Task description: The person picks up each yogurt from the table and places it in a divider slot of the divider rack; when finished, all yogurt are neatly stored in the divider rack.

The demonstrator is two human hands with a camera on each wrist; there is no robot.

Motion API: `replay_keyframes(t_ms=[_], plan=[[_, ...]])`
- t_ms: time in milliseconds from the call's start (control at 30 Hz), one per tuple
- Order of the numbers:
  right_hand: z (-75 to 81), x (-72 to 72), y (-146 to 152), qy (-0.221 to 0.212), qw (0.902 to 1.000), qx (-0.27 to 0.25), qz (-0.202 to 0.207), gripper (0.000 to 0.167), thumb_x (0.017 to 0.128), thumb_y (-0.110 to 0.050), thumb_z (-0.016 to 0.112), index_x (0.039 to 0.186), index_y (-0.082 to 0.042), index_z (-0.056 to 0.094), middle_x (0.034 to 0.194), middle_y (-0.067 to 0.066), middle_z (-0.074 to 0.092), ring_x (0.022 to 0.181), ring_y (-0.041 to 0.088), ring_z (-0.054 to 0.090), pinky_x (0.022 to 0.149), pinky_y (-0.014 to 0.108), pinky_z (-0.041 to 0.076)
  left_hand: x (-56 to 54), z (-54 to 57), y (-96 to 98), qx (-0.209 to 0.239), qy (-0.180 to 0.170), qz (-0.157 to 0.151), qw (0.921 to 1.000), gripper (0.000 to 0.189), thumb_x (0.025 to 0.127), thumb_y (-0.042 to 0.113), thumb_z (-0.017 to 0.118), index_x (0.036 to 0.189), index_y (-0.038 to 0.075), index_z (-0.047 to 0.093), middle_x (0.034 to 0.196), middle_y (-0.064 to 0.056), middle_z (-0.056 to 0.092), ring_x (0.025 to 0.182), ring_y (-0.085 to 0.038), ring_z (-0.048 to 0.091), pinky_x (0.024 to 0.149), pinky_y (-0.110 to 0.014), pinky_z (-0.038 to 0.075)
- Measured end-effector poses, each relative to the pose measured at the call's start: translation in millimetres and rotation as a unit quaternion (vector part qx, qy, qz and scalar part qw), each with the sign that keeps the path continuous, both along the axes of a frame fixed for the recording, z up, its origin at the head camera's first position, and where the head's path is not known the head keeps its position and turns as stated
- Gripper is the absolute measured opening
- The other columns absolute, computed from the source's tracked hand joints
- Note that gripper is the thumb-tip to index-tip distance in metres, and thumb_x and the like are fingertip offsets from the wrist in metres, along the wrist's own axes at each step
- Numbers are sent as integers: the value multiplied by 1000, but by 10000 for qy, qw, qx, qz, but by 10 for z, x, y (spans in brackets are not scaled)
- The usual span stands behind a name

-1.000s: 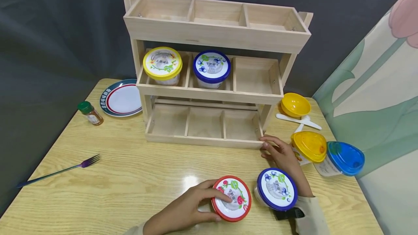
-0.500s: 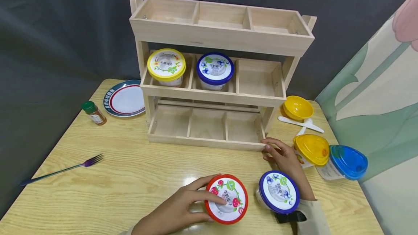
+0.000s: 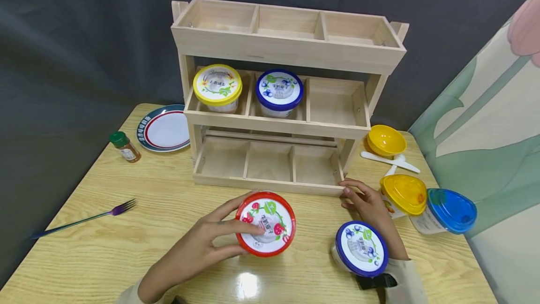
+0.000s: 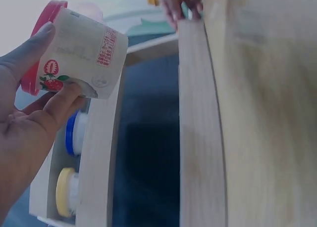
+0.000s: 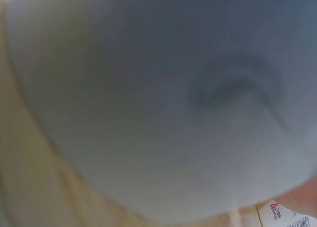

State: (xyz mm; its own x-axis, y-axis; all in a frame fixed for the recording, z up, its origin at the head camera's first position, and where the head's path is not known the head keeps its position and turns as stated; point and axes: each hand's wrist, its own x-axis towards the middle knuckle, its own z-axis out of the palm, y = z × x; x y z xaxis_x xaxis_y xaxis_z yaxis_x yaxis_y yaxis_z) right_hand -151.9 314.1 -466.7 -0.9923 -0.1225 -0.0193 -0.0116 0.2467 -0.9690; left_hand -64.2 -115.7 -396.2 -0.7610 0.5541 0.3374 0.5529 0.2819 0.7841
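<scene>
My left hand (image 3: 206, 240) grips a tub with a red lid and strawberry pictures (image 3: 270, 236), fingers and thumb round its side and one finger over the lid. In the left wrist view this white-walled tub (image 4: 81, 54) is held up off the table. My right hand (image 3: 369, 205) holds the lower right front corner of a three-tier wooden rack (image 3: 270, 186). Beside the right forearm stands a blue-lidded blueberry tub (image 3: 362, 249); a blurred pale surface fills most of the right wrist view. On the middle tier sit a yellow-lidded tub (image 3: 217, 86) and another blue-lidded tub (image 3: 279, 90).
On the right are a yellow bowl (image 3: 386, 140), white plastic cutlery (image 3: 390, 161), a yellow-lidded cup (image 3: 403, 195) and a blue-lidded cup (image 3: 450, 211). At left lie a plate (image 3: 168, 128), a green-capped spice jar (image 3: 125, 147) and a fork (image 3: 86, 218). A dark curtain hangs behind.
My left hand has carried the red-lidded tub left and up toward the rack. My right hand keeps its place at the rack's corner. The head view has shifted slightly.
</scene>
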Motion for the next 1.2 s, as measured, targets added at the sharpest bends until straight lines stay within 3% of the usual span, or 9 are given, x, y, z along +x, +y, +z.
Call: replay_keyframes(t_ms=[100, 333, 500, 667, 800, 900, 967, 1200], plan=[[4, 3, 2, -23, 10000, -9, -10, 36, 115, -14, 56, 142, 10, 60, 141, -8, 59, 109, 3, 70, 87, 27, 63, -70, 34, -85, -11, 0, 289, 9996, 45, 90, 13, 89, 130, 32, 80, 169, -7, 44, 143, -28, 54, 104, -33, 57], [10, -5, -9, -133, 9999, 53, -30, 38, 116, -15, 55, 143, 10, 59, 155, 18, 50, 110, 4, 69, 89, 27, 63, -341, 56, -343, -110, 304, 693, 9971, 50, 87, 2, 89, 131, 25, 80, 168, -12, 45, 144, -36, 52, 103, -28, 56], [-1, -5, -11, -114, 9999, 54, 2, 38, 116, -16, 54, 143, 10, 59, 154, 17, 52, 110, 5, 70, 88, 28, 63, -580, 7, -526, -282, 242, 1038, 9939, 47, 90, 2, 87, 133, 19, 79, 167, -17, 45, 148, -43, 47, 104, -23, 52], [9, -2, -5, -108, 9999, 17, -62, 37, 116, -15, 55, 143, 10, 60, 147, 2, 57, 109, 5, 70, 86, 27, 63, -734, -34, -551, -138, -30, 1252, 9920, 45, 93, 2, 85, 135, 16, 77, 173, -16, 36, 154, -45, 40, 107, -15, 43], [14, -5, -7, -108, 9999, 0, -107, 37, 115, -15, 56, 142, 9, 61, 137, -10, 62, 108, 6, 70, 85, 28, 64, -811, -72, -524, 323, -452, 1287, 9901, 46, 94, -1, 83, 138, 10, 75, 175, -18, 30, 153, -47, 40, 110, -31, 50], [23, -12, -12, -66, 9999, -26, -123, 35, 115, -14, 57, 140, 9, 63, 136, -10, 62, 106, 7, 70, 84, 28, 64, -887, -105, -535, 591, -746, 1305, 9869, 45, 96, -2, 81, 140, 6, 73, 173, -20, 33, 151, -46, 42, 111, -47, 49], [25, -19, -16, -43, 9999, -25, -128, 34, 114, -14, 57, 140, 8, 64, 136, -10, 61, 106, 7, 70, 83, 28, 64, -955, -137, -561, 652, -884, 1339, 9849, 46, 96, -2, 81, 140, 4, 72, 170, -21, 37, 150, -44, 42, 112, -50, 47], [5, -29, -22, -79, 9999, -16, -116, 35, 115, -15, 57, 140, 9, 62, 131, -16, 63, 105, 6, 70, 84, 27, 64, -1209, -266, -616, 993, -1323, 1398, 9763, 49, 96, -7, 78, 143, -4, 67, 162, -22, 46, 144, -38, 48, 104, -22, 53]])
